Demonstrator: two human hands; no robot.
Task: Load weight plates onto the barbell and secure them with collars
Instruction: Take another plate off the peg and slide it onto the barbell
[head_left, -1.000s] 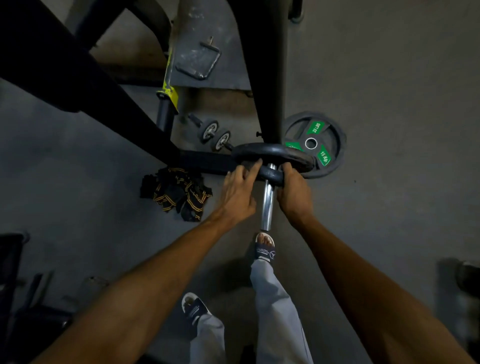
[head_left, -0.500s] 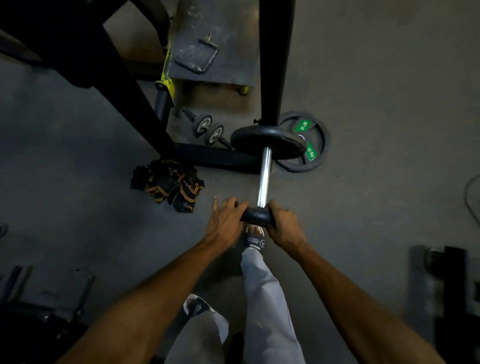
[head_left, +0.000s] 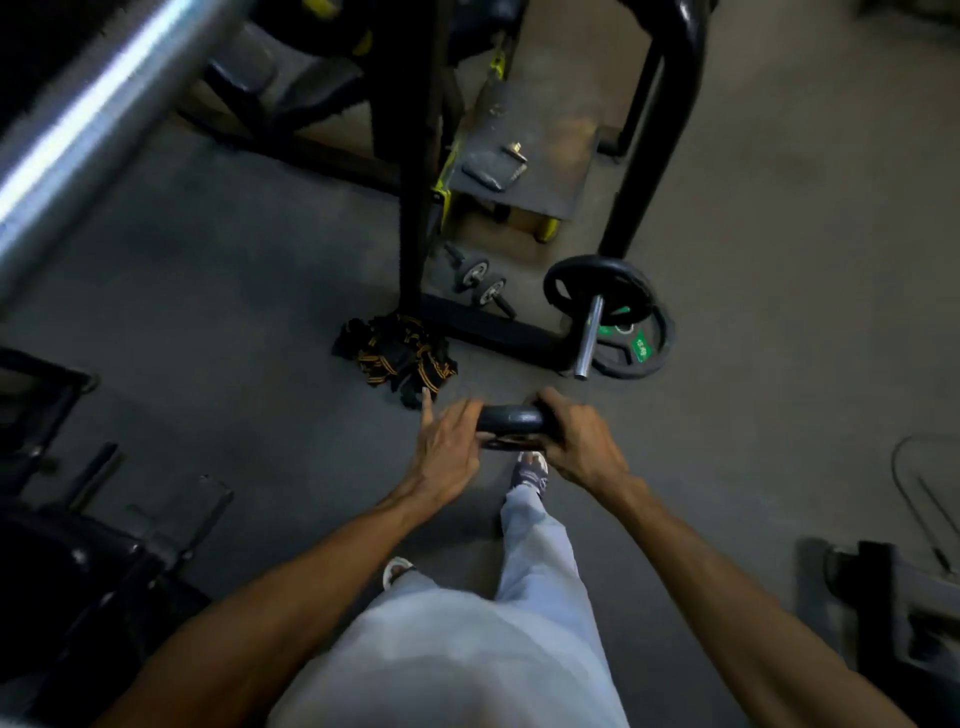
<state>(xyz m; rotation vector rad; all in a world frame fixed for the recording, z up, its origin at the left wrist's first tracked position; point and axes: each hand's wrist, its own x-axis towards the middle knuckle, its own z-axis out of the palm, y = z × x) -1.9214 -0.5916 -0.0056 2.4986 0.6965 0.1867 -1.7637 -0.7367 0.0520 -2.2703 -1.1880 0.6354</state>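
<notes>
I hold a small black weight plate (head_left: 511, 418) flat between both hands, in the air above my front foot. My left hand (head_left: 447, 447) presses its left edge with the fingers partly spread. My right hand (head_left: 582, 441) is wrapped over its right edge. Ahead, a short chrome sleeve (head_left: 589, 338) points toward me with a larger black plate (head_left: 582, 280) pushed on at its far end. The small plate is clear of the sleeve's tip. A green-labelled plate (head_left: 649, 353) lies on the floor beneath. A thick chrome barbell shaft (head_left: 88, 119), blurred, crosses the top left.
Black-and-yellow straps (head_left: 395, 348) lie in a heap on the floor left of the sleeve. Two small wheels (head_left: 483, 283) sit by a black frame post (head_left: 415, 208). A metal platform (head_left: 519, 156) stands behind. Dark equipment fills the lower left (head_left: 78, 519) and lower right (head_left: 883, 587).
Both hands slid the small plate along the chrome sleeve toward me and off its end. The view pulled back and tilted, bringing the thick bar into the top left.
</notes>
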